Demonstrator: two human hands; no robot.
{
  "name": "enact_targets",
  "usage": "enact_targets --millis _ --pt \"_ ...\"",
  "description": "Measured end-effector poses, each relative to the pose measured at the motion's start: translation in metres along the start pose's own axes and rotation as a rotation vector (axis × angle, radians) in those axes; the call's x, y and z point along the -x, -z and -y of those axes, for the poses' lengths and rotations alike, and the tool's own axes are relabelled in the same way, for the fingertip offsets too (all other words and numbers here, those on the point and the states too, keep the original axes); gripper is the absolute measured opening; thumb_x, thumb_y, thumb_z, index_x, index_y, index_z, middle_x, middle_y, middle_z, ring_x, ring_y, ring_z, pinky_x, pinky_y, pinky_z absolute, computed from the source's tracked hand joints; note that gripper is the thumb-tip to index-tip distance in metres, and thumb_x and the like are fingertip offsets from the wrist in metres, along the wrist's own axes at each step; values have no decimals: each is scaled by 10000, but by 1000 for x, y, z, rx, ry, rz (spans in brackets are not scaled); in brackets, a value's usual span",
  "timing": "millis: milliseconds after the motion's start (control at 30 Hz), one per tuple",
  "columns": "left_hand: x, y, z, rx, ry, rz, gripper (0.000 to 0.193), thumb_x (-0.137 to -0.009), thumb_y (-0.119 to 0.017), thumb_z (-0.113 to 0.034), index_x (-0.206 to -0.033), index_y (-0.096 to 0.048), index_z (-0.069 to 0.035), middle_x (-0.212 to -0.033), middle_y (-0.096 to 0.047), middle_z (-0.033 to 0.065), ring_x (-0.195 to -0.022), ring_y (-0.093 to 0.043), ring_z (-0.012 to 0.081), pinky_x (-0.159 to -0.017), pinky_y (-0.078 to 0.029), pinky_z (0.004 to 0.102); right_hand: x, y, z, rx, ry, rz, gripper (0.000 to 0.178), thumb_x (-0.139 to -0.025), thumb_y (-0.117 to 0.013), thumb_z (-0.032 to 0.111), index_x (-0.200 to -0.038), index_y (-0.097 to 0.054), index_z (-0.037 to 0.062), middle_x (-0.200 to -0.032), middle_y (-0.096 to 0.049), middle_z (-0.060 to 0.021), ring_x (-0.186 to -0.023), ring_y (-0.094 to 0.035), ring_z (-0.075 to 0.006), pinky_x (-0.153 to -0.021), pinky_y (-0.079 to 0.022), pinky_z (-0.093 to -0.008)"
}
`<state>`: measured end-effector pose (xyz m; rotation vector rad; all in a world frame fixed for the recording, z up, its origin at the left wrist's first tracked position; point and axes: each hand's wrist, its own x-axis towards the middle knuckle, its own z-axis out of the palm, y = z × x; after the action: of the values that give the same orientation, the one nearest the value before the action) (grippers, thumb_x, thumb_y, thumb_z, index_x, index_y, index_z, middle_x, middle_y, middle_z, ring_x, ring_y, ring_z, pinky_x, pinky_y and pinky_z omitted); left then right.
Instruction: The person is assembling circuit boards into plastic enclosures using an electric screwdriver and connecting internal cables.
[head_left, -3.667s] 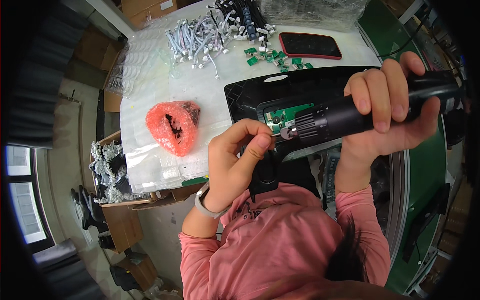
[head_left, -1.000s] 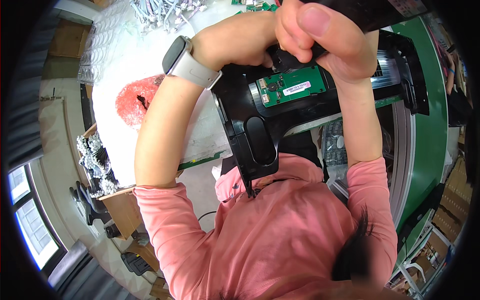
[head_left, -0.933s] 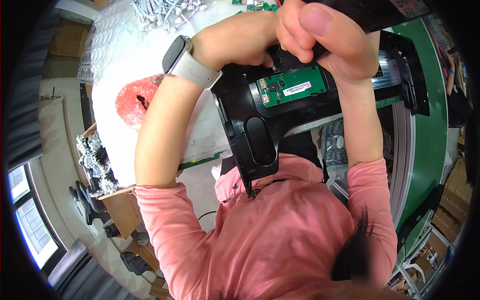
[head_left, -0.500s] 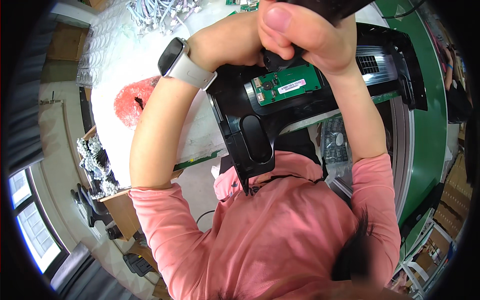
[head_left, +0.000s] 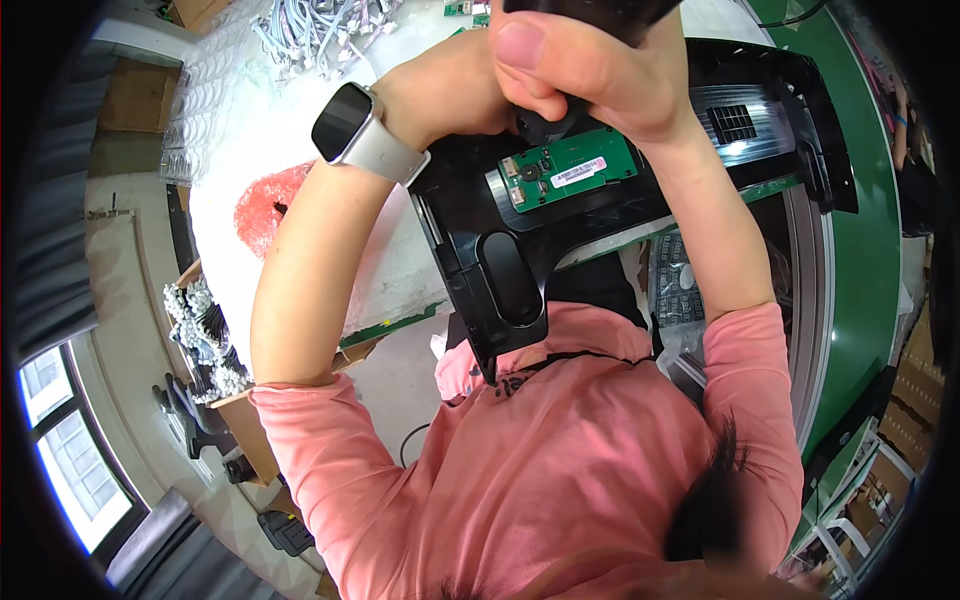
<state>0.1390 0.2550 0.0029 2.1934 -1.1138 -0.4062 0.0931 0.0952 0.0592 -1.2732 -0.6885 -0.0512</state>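
My right hand [head_left: 605,75] is closed around a black hand tool [head_left: 590,14], seemingly a power screwdriver; much of it lies beyond the top edge. The tool's dark lower end comes out below my fingers, close to a green circuit board [head_left: 612,150] with a white label. That board sits in a long black plastic panel [head_left: 600,217], which slants across the bench edge toward my lap. My left hand [head_left: 450,85], wearing a smartwatch [head_left: 345,122] on its wrist, reaches in beside the right one. Its fingers are hidden behind my right hand.
Bundled white and grey cables [head_left: 320,35] and small circuit boards [head_left: 465,8] lie at the far side. Pink-red bubble wrap [head_left: 268,212] rests on the left of the white bench cover. A box of cables [head_left: 205,335] stands left. Another person [head_left: 912,175] is at the far right.
Both hands and the tool have shifted slightly left, while the whole view has turned a little. The grip of my right hand looks the same.
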Motion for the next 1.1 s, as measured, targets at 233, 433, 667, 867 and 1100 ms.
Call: enact_targets --millis 233,433,667,867,1100 --pt "-3 -3 17 70 -115 -14 364 -618 -732 55 -952 -701 -86 -897 -695 77 -922 -665 276 -794 -531 363 0 3 1 4 52 50 404 -696 -823 184 -1004 -631 5 -883 -644 -46 -779 -613 -130 -702 -510 -271" --pt "0 -9 27 115 -197 -19 325 -630 -720 53 -924 -709 -84 -875 -696 68 -921 -666 265 -797 -531 357 -4 5 10 465 353 209 376 -695 -807 161 -988 -634 1 -825 -635 -31 -735 -603 -119 -659 -490 -255" --pt "-5 -9 24 -55 -191 98 242 -654 -720 18 -867 -720 -98 -845 -684 75 -891 -661 282 -783 -531 357 0 -2 25 801 334 367 374 -699 -777 129 -1014 -626 -4 -780 -633 -21 -701 -599 -114 -646 -485 -249" --pt "0 7 -14 -336 -122 191 214 -666 -751 -30 -867 -720 -96 -867 -674 86 -869 -654 310 -771 -530 352 -2 23 20 -142 -4 198 467 -744 -769 188 -1138 -596 6 -698 -591 -1 -606 -585 -115 -612 -498 -268" --pt "5 18 -21 -294 -255 115 224 -709 -774 -59 -917 -693 -71 -914 -677 106 -885 -649 329 -751 -511 366 -49 183 51 -556 -273 -389 192 -892 -674 239 -972 -628 71 -657 -563 -8 -525 -547 -165 -539 -496 -331"
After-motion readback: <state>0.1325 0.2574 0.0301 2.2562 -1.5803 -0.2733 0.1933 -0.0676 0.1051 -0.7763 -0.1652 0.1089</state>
